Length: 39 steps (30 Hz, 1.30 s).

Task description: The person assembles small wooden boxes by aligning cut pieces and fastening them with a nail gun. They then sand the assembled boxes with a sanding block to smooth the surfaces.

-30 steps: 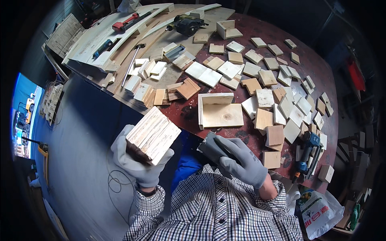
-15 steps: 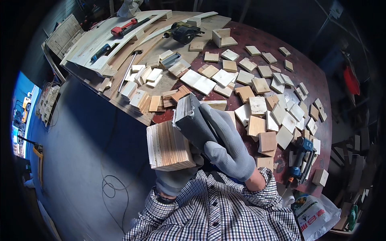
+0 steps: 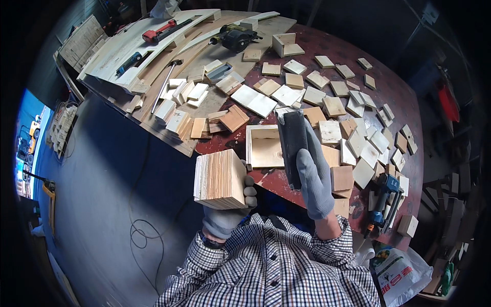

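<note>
My left hand [image 3: 225, 219], in a grey glove, is closed around a stack of wooden pieces [image 3: 221, 179], its layered edges facing up and left. My right hand [image 3: 316, 179], gloved too, grips a sanding block [image 3: 293, 148] wrapped in dark abrasive sheet, its long side standing almost upright. Apart from the stack, the sanding block is held to its right, over the table's near edge. Between and behind them an open wooden box [image 3: 266, 147] rests on the table, partly covered by the sanding block.
Many loose wooden squares [image 3: 327, 106] lie over the dark red table [image 3: 353, 46]. A blue nail gun [image 3: 381, 204] is at the right edge. Farther left are a hammer [image 3: 164, 87], a red tool [image 3: 159, 34] and a dark power tool [image 3: 235, 38]. A cable [image 3: 148, 233] crosses the floor.
The sanding block has come off the stack's edge and moved right, turning more upright. The stack has tilted and shifted slightly right, and the box behind is now more visible.
</note>
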Motion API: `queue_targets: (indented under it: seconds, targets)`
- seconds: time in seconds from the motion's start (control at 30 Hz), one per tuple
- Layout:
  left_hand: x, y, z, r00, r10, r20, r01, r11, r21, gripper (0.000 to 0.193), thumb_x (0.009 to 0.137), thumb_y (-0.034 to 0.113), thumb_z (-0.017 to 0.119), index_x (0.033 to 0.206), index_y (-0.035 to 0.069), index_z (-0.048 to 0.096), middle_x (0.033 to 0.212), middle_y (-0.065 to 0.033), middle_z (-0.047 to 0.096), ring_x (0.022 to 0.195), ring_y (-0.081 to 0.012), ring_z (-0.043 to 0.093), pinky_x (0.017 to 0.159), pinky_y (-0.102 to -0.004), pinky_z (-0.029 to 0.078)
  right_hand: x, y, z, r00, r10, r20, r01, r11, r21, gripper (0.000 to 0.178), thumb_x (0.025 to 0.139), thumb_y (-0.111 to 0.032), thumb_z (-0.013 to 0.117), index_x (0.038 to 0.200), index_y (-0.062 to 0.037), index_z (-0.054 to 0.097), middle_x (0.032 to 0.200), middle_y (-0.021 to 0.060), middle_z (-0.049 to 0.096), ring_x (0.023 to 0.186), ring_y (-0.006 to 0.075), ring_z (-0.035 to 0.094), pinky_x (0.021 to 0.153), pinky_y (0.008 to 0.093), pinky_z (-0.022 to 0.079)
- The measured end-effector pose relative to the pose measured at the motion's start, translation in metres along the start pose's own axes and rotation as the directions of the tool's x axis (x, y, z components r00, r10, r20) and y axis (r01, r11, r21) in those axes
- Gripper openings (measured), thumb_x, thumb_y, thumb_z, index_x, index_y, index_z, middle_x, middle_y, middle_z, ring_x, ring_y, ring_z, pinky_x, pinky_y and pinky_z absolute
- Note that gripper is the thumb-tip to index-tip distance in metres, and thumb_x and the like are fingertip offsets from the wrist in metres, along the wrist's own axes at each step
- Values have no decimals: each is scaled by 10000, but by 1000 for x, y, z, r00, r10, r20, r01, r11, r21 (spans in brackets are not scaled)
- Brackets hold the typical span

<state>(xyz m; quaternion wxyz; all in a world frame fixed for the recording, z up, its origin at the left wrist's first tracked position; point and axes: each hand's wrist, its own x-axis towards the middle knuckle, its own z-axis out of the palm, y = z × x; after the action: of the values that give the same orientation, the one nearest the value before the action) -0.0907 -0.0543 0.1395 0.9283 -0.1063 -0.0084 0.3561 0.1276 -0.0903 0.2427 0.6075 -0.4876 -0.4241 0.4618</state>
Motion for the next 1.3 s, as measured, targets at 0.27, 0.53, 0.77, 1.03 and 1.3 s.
queue_targets:
  seconds: [0.27, 0.53, 0.77, 1.03, 1.3]
  targets:
    - [-1, -1, -17, 810, 355, 467, -89, -712, 696, 800, 973, 434, 773, 1586, 51, 430, 1554, -196, 537, 1414, -327, 562, 1199, -460, 445, -25, 18, 23, 909, -337, 248, 407, 846, -345, 662, 1055, -215, 571, 1603, 84, 350, 1569, 306, 420, 1423, 441, 457, 1215, 496, 344]
    - [-11, 7, 7, 817, 478, 322, -216, -264, 940, 638, 1139, 522, 373, 1533, 30, 472, 1399, -151, 605, 1248, -245, 605, 1066, -436, 514, -29, -14, 17, 988, -67, 137, 50, 992, 119, 720, 1090, -314, 502, 1656, 67, 271, 1603, 229, 461, 1449, 310, 503, 1213, 419, 379]
    - [-10, -9, 39, 982, 180, 60, -179, 770, 612, 641, 1106, 520, 417, 1559, 68, 455, 1347, -123, 580, 1081, -221, 565, 960, -405, 483, -15, 41, -22, 817, -508, 273, 564, 602, -566, 555, 1155, -267, 444, 1554, 115, 394, 1525, 235, 543, 1344, 294, 606, 1138, 378, 487]
    - [1, -1, 20, 712, 574, 404, -333, -229, 915, 895, 1073, 720, 388, 1583, -14, 389, 1554, -164, 483, 1419, -267, 517, 1197, -433, 426, -32, -6, -6, 956, 113, 271, -142, 986, 91, 719, 1118, -389, 520, 1658, 39, 316, 1685, 199, 389, 1576, 285, 354, 1288, 387, 244]
    - [-3, 4, 42, 771, 630, 88, -225, 141, 964, 778, 1142, 630, 232, 1516, 7, 512, 1440, -125, 611, 1335, -202, 593, 1147, -353, 467, -19, -6, -2, 1000, 29, 5, -29, 999, -34, 719, 1126, -401, 514, 1675, 0, 281, 1614, 187, 464, 1446, 262, 518, 1188, 366, 429]
